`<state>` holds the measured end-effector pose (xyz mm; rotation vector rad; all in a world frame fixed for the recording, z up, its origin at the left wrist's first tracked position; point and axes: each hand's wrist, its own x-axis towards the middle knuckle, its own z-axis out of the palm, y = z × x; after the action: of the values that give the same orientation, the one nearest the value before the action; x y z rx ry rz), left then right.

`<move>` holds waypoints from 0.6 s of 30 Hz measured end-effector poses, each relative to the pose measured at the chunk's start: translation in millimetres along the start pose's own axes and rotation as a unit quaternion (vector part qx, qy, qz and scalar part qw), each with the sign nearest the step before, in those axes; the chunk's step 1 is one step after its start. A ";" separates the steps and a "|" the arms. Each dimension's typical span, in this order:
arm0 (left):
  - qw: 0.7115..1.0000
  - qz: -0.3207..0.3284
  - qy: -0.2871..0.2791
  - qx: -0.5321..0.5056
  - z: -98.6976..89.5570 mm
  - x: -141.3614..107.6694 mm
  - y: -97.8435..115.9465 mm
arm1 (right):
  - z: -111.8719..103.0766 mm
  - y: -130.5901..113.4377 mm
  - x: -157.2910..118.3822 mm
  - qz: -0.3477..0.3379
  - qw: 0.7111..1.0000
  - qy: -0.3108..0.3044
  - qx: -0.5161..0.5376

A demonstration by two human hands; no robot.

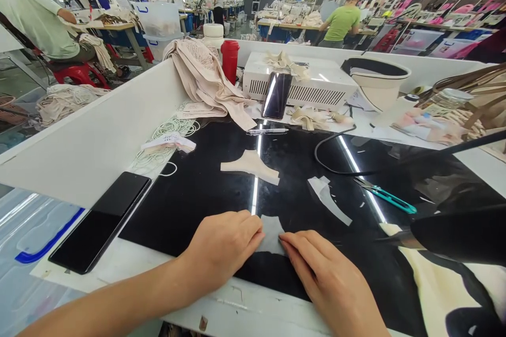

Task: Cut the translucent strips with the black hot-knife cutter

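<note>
Between my hands lies a small whitish translucent piece of fabric (272,234) on the glossy black work surface (190,195). My left hand (223,242) is closed, thumb and fingers pinching the piece's left side. At its right edge, my right hand (324,268) pinches the piece between thumb and fingertips. Just beyond them rests a beige curved fabric piece (250,165). To the right is a white curved strip (329,200), and past it a pair of teal-handled thread snips (387,196).
A large black phone (103,221) lies at left, near pale green cord (162,131). Behind stand a propped phone (277,96), beige fabric (209,79), a red bottle (230,61) and a white vented box (304,81). A black cable (336,171) curves at right. Other people sit farther back.
</note>
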<state>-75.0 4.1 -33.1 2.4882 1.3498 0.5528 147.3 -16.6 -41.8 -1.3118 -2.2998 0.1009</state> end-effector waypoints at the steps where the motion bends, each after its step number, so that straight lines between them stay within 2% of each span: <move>1: 1.000 0.000 0.001 0.003 0.1 0.2 0.1 | -0.2 -0.8 0.7 -0.001 1.000 0.007 -0.003; 18: 0.999 -0.005 -0.012 0.034 0.4 3.0 -0.5 | 3.0 -5.7 1.3 0.003 1.000 0.020 -0.009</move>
<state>-73.7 6.8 -33.1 2.5310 1.3944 0.4802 140.9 -18.0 -42.3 -1.3174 -2.2688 0.0543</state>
